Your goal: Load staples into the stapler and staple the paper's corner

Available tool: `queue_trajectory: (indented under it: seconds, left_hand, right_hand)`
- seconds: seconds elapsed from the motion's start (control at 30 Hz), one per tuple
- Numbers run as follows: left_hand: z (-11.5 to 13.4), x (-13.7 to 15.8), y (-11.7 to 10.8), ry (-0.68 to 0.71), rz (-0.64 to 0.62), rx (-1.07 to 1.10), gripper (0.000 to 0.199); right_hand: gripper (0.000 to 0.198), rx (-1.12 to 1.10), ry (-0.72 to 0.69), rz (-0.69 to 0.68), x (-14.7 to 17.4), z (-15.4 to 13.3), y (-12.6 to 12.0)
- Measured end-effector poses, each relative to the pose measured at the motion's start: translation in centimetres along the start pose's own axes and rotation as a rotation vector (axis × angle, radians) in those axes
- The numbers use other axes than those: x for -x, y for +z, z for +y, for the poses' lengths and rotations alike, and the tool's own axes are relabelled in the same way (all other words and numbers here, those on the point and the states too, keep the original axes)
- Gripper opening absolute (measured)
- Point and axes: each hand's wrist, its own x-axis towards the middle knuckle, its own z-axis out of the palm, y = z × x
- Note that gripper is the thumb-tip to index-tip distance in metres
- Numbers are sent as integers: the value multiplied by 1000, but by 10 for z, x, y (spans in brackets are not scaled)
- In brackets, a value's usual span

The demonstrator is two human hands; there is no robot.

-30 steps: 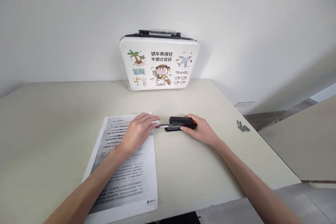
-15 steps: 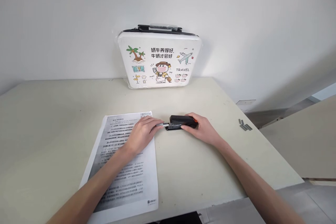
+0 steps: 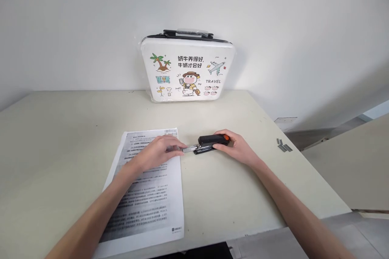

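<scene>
A black stapler (image 3: 209, 140) with an orange button lies on the table, and my right hand (image 3: 235, 147) grips its right end between thumb and fingers. From its left end a silvery metal staple tray (image 3: 190, 149) sticks out. My left hand (image 3: 162, 150) pinches the outer end of that tray, with the tip hidden by the fingers. Under my left hand and forearm lies a printed sheet of paper (image 3: 152, 218), its right edge beside the tray.
A white carrying case (image 3: 185, 68) with cartoon prints and a black handle leans upright against the wall. Several strips of staples (image 3: 284, 145) lie near the right edge of the pale table (image 3: 243, 194). A second surface (image 3: 352, 158) stands beyond it at right.
My left hand has moved left, away from the stapler, and more of the metal tray shows between them. My right hand keeps its grip. The view has shifted slightly.
</scene>
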Motion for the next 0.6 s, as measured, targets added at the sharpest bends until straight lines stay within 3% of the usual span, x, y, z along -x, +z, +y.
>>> queue_trajectory:
  seconds: [0.17, 0.43, 0.6]
  left_hand:
    - [5, 2, 5, 7, -56, 98, 29]
    - [18, -2, 32, 104, 45, 186, 26]
    - [20, -2, 39, 94, 57, 121, 32]
  right_hand:
    - [39, -41, -35, -75, 1, 3, -7]
    - [39, -129, -57, -191, 7, 0, -1]
    - [36, -147, -91, -210, 8, -2, 5]
